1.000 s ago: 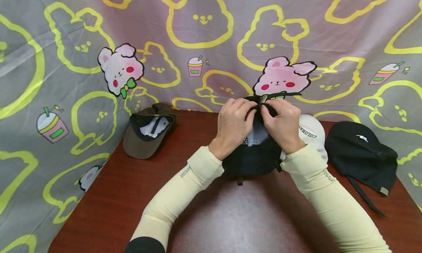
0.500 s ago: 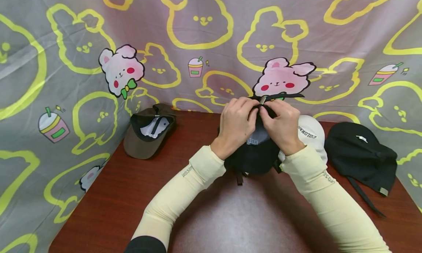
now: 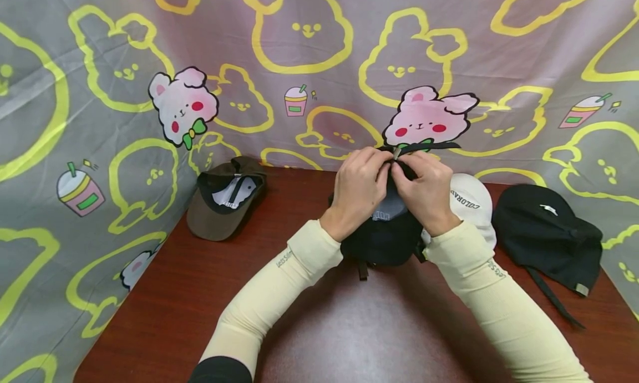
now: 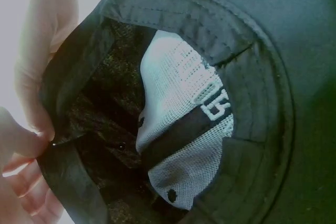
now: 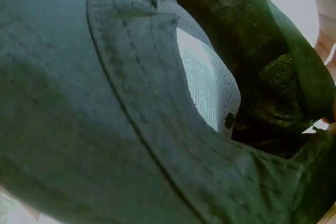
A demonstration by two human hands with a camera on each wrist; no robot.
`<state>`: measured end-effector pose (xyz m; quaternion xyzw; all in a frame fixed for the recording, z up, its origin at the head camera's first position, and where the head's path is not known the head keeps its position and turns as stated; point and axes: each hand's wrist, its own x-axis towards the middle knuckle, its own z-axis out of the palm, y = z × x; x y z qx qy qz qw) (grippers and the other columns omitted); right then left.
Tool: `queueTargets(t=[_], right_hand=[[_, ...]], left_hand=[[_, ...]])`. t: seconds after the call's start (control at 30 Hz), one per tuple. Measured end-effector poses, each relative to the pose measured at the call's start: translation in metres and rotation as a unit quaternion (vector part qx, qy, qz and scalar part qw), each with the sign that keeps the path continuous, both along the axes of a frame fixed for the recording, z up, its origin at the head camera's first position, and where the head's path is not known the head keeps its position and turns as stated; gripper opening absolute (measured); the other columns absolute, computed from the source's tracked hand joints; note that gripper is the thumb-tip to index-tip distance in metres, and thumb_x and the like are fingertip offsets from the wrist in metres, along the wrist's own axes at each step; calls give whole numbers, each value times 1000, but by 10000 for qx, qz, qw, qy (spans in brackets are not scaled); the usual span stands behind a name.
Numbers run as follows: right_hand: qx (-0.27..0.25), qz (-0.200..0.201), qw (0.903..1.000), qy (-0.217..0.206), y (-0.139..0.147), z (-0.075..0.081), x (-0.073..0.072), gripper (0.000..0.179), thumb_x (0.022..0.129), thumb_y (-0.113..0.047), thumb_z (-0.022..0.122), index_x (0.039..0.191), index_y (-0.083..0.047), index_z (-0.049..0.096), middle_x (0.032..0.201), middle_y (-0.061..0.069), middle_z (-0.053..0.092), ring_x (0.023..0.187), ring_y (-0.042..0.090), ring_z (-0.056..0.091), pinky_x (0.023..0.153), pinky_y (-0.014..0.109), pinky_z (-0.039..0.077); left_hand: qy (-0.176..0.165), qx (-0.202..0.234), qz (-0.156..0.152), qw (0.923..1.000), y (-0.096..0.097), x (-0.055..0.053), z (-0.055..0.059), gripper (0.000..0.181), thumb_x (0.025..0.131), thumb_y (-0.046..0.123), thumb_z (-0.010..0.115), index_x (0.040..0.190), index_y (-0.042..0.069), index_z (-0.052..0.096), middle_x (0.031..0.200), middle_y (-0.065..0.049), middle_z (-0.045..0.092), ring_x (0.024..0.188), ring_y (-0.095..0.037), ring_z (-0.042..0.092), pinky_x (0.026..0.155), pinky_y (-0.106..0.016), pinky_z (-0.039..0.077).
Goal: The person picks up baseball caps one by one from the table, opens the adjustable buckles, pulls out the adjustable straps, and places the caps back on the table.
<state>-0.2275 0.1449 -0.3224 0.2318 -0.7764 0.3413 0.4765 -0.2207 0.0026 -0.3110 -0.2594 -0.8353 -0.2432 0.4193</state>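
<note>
In the head view, a black cap is held upside down, its brim toward me. My left hand pinches the strap at the back of the cap. From the other side, my right hand pinches the same strap, fingertips close to the left ones. A metal buckle stands up between the hands. The loose strap end points right. The left wrist view shows the cap's white mesh lining with lettering, and fingers on the band's edge. In the right wrist view, the brim fills the left side.
A brown cap lies upside down at the left on the wooden table. A white cap sits partly behind my right arm. Farther right lies another black cap with a dangling strap. A patterned curtain hangs behind.
Both hands stay at the strap with only slight shifts. The cap has tilted a little, so less of its grey inside shows. The left hand has moved slightly right.
</note>
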Motion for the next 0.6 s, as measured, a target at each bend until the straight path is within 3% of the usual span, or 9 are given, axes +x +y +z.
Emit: queueTargets(t=[0.4,0.6], right_hand=[[-37,17,9999,130,-2,-1,-5,14,85,-6,70,80,6,73,73,19,68,64,32,61,63,43,48],[-386,-101,9991,138,-3,3,-6,13,84,-5,68,78,5,74,69,20,66,63,33,60,62,39,44]], left_hand=[[-13,155,-11,9999,-3,2,-1,16,96,16,62,99,10,77,90,-2,72,85,-15,67,80,-26,55],[-68,164,5,9998,-4,2,0,16,96,16,62,98,10,77,90,-2,72,85,-16,67,80,-26,55]])
